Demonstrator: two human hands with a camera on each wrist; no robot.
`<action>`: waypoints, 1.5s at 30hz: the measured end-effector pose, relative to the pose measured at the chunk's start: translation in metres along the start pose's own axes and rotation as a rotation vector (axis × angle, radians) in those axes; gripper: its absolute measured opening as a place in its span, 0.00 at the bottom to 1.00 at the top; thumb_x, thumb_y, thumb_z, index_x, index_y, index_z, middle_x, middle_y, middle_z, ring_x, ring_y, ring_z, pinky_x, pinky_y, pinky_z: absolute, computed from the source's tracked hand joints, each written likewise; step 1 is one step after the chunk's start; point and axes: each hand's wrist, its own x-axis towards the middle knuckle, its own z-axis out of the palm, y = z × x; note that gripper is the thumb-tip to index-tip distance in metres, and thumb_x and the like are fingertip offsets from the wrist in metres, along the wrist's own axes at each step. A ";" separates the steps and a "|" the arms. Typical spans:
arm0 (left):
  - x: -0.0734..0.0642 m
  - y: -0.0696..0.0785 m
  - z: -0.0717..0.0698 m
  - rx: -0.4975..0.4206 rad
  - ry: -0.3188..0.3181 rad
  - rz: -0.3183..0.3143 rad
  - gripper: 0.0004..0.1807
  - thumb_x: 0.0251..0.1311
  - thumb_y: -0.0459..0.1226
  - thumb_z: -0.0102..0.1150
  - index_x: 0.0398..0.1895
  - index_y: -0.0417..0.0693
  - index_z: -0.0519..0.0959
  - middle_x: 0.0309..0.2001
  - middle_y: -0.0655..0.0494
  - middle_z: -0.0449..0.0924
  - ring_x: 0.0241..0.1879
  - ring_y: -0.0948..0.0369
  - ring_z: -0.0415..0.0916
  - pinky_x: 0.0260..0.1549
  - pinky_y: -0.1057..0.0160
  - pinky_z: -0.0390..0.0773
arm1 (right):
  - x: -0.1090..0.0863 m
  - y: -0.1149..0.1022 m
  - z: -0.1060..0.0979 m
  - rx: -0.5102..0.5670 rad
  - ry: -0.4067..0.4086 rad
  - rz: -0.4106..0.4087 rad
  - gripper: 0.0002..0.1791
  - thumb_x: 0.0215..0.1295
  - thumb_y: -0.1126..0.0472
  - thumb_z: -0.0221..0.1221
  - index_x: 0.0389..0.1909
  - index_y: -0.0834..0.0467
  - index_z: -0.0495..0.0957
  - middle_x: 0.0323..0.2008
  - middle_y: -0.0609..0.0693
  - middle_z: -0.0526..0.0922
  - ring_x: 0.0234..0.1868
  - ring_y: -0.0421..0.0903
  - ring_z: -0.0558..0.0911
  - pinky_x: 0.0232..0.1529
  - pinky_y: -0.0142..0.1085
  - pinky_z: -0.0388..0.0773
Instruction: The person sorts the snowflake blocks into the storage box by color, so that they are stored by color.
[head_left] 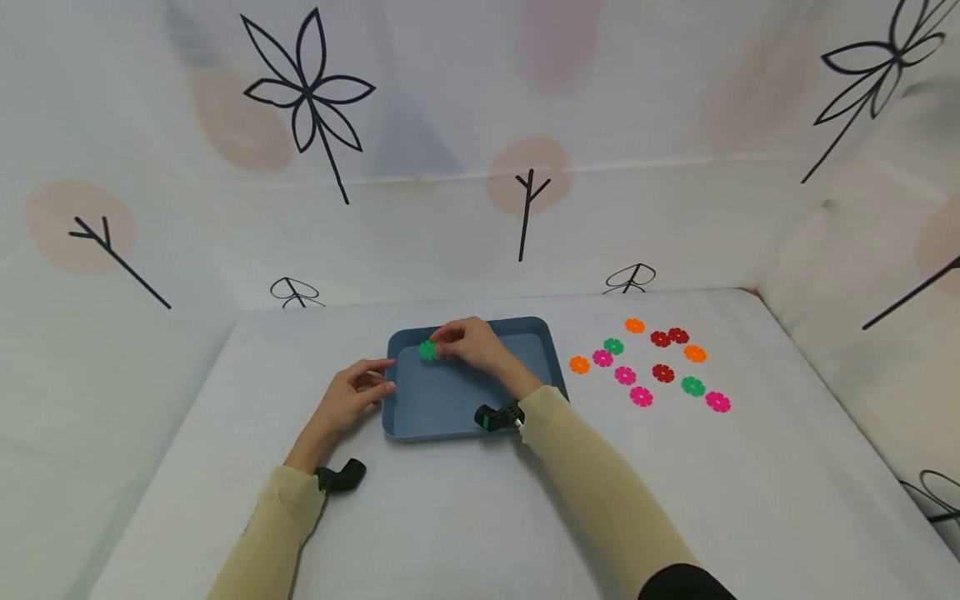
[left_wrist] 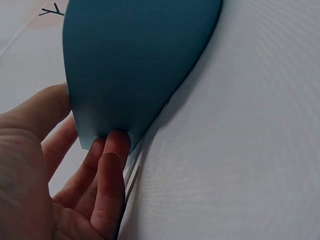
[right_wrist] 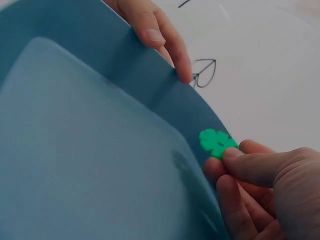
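A blue tray (head_left: 450, 417) lies on the white table. At its left side my left hand (head_left: 357, 393) holds the rim, with fingertips over the edge and others against the outer wall (left_wrist: 125, 65). Over the tray's far left corner, my right hand (head_left: 474, 343) pinches a green flower-shaped disc (head_left: 427, 351) between thumb and fingers. In the right wrist view the green disc (right_wrist: 216, 142) shows its notched edge, held above the tray's inner wall, and the left hand's fingers (right_wrist: 150, 30) lie over the rim.
Right of the tray, several flower-shaped discs lie scattered: orange (head_left: 579, 365), pink (head_left: 641, 397), red (head_left: 663, 372) and green (head_left: 693, 386). A white cloth backdrop (head_left: 420, 242) with plant drawings rises behind the table (head_left: 465, 525). Each wrist wears a black camera (head_left: 342, 476).
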 end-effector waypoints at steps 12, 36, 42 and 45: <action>0.008 -0.038 0.000 -0.003 0.022 0.010 0.24 0.64 0.33 0.65 0.63 0.37 0.75 0.52 0.37 0.77 0.40 0.61 0.76 0.34 0.63 0.80 | -0.001 0.010 0.004 -0.011 -0.044 0.076 0.12 0.66 0.65 0.65 0.49 0.60 0.85 0.42 0.50 0.86 0.42 0.44 0.82 0.46 0.37 0.77; 0.008 -0.035 0.002 0.032 0.032 -0.004 0.23 0.65 0.36 0.65 0.63 0.42 0.77 0.51 0.41 0.75 0.42 0.55 0.77 0.36 0.64 0.80 | -0.004 0.005 0.008 -0.017 -0.013 0.125 0.12 0.65 0.59 0.67 0.47 0.58 0.87 0.41 0.49 0.87 0.47 0.47 0.82 0.52 0.42 0.76; 0.008 -0.035 0.002 0.034 0.034 0.004 0.23 0.65 0.37 0.65 0.62 0.43 0.77 0.51 0.40 0.75 0.42 0.53 0.76 0.36 0.64 0.79 | -0.003 0.006 0.007 -0.015 -0.026 0.118 0.12 0.65 0.59 0.67 0.48 0.58 0.87 0.44 0.50 0.87 0.49 0.48 0.82 0.52 0.42 0.76; 0.008 -0.035 0.002 0.043 0.039 -0.005 0.23 0.65 0.38 0.65 0.63 0.43 0.77 0.51 0.41 0.75 0.42 0.54 0.76 0.36 0.64 0.79 | -0.003 0.006 0.007 -0.019 -0.030 0.117 0.13 0.65 0.59 0.67 0.48 0.57 0.87 0.46 0.50 0.86 0.50 0.48 0.81 0.53 0.42 0.75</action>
